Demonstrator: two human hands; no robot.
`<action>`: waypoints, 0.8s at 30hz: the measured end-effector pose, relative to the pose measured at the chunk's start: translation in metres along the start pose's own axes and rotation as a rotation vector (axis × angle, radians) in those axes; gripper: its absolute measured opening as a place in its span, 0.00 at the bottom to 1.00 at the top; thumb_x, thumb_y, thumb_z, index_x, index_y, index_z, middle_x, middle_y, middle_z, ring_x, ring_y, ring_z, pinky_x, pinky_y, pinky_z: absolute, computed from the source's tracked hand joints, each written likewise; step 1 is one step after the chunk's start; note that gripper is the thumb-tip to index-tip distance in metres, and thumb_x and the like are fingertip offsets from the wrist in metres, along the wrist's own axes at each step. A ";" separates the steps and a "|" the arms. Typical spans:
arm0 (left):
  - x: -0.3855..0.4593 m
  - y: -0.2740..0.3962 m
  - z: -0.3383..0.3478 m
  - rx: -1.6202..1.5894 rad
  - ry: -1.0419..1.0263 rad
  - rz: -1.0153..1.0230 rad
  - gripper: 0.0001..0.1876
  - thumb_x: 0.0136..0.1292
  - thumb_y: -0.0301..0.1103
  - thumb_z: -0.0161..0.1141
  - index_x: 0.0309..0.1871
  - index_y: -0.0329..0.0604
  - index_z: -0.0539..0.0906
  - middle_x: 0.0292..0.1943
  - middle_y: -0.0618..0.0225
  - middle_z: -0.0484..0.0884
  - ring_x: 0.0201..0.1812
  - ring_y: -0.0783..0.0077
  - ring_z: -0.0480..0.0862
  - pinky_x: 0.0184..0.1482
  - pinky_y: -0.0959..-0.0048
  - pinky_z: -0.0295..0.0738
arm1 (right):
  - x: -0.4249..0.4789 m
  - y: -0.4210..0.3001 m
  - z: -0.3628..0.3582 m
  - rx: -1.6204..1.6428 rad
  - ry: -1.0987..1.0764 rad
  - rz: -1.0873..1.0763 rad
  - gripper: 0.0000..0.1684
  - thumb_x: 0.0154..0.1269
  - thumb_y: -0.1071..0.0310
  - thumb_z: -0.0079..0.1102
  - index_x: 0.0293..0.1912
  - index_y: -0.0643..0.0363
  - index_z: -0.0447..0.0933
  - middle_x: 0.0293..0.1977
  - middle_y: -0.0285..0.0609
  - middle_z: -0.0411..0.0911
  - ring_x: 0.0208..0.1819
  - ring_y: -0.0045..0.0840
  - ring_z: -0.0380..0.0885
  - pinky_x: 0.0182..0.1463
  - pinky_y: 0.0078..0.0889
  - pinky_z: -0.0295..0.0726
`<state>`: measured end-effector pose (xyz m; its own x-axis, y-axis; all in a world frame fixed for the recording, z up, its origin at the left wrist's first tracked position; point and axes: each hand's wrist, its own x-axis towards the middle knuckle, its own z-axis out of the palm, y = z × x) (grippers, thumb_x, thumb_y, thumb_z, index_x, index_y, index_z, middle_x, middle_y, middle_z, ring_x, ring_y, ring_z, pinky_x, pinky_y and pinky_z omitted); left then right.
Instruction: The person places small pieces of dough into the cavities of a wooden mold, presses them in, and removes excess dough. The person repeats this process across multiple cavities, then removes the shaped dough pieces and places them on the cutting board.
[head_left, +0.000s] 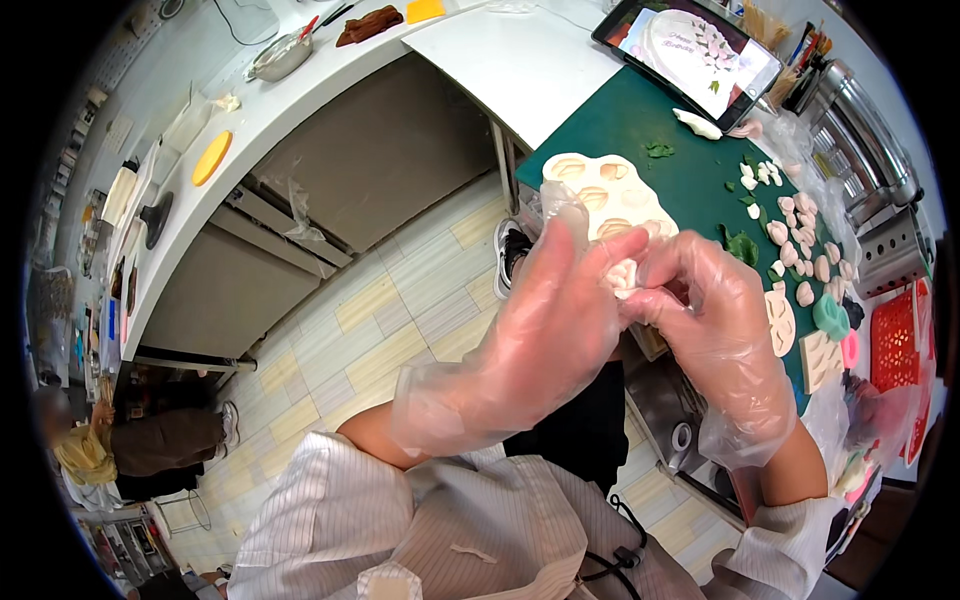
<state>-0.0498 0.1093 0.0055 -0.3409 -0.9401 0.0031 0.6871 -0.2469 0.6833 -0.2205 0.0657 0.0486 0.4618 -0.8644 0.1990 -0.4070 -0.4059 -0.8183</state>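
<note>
My left hand, in a clear plastic glove, holds a small white piece of soft modelling paste between thumb and fingers. My right hand, gloved likewise, touches the same piece with thumb and forefinger pinched at its right side. Just beyond both hands a cream mould with petal-shaped hollows lies at the near edge of the green mat. Right of my hands, many pale pink petal or bud shapes are spread on the mat, with smaller white ones and green leaf pieces.
A tablet showing a decorated cake stands at the mat's far edge. More moulds and a red basket are at the right. A white counter with a bowl curves along the left. Another person is at the far left.
</note>
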 end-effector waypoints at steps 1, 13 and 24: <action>0.001 -0.002 0.000 0.088 -0.008 0.036 0.52 0.74 0.74 0.26 0.80 0.31 0.54 0.77 0.54 0.62 0.76 0.57 0.63 0.79 0.58 0.51 | -0.001 0.001 0.002 0.071 0.027 0.050 0.09 0.60 0.79 0.69 0.40 0.63 0.78 0.30 0.41 0.80 0.31 0.26 0.80 0.39 0.29 0.80; 0.018 -0.011 0.024 0.256 0.050 0.287 0.45 0.78 0.66 0.36 0.81 0.32 0.51 0.76 0.46 0.63 0.74 0.58 0.67 0.76 0.58 0.58 | -0.001 0.012 -0.010 0.193 0.093 -0.061 0.05 0.65 0.82 0.60 0.40 0.65 0.77 0.33 0.41 0.77 0.32 0.22 0.74 0.39 0.26 0.75; 0.016 -0.003 0.013 0.193 0.022 0.182 0.17 0.75 0.31 0.63 0.59 0.27 0.82 0.51 0.65 0.85 0.52 0.77 0.82 0.56 0.75 0.79 | -0.001 0.008 -0.014 -0.595 0.185 -0.694 0.20 0.48 0.84 0.66 0.44 0.60 0.79 0.31 0.44 0.76 0.29 0.38 0.76 0.33 0.34 0.73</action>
<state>-0.0653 0.0983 0.0128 -0.2073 -0.9704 0.1242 0.6000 -0.0258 0.7996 -0.2354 0.0585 0.0495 0.6409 -0.3839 0.6647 -0.4470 -0.8906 -0.0834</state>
